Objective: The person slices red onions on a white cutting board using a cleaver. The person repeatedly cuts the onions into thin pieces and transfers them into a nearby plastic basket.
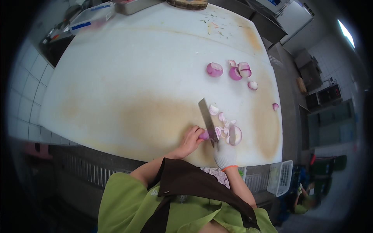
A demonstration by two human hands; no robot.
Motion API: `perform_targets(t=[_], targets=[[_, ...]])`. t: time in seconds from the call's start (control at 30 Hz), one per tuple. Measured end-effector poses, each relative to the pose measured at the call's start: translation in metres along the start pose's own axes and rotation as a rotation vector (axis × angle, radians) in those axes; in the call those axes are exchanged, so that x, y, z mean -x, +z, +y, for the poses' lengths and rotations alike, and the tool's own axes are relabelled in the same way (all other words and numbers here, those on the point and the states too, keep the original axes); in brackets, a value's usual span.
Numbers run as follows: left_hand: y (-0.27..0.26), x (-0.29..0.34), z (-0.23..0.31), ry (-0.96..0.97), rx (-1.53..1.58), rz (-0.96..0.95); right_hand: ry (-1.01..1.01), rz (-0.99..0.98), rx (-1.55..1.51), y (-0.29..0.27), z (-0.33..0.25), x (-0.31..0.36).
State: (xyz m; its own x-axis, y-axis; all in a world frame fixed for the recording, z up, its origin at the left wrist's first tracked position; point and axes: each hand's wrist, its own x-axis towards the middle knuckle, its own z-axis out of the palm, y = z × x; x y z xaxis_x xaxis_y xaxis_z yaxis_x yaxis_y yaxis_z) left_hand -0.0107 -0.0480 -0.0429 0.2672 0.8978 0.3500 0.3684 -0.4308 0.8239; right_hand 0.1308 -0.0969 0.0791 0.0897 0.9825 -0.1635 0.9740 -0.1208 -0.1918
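Red onion (204,135) lies left of the cleaver (207,116) your right hand (225,154) grips. Your left hand (190,141) pinches the onion.

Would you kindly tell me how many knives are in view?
1: the knife in the gloved right hand, by the onion the left hand holds. Others may be hidden.

A commercial kitchen is shown by white wall tiles (31,60) at left, a wooden chopping block (187,4) at top centre, and red onions (214,70) being sliced on a broad white worktop (105,70).
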Motion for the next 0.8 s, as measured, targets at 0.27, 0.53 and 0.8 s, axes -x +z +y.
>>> perform_targets(t=[0.27,0.53,0.8], targets=[[0.001,0.002,0.003,0.029,-0.007,0.021,-0.032,-0.123,-0.081,0.031,0.023,-0.011],[0.019,-0.030,0.023,0.058,-0.275,-0.199,0.173,-0.039,-0.219,0.021,0.060,-0.025],[0.016,-0.019,0.004,0.081,-0.084,-0.082,0.132,-0.058,-0.161,0.028,0.052,-0.013]])
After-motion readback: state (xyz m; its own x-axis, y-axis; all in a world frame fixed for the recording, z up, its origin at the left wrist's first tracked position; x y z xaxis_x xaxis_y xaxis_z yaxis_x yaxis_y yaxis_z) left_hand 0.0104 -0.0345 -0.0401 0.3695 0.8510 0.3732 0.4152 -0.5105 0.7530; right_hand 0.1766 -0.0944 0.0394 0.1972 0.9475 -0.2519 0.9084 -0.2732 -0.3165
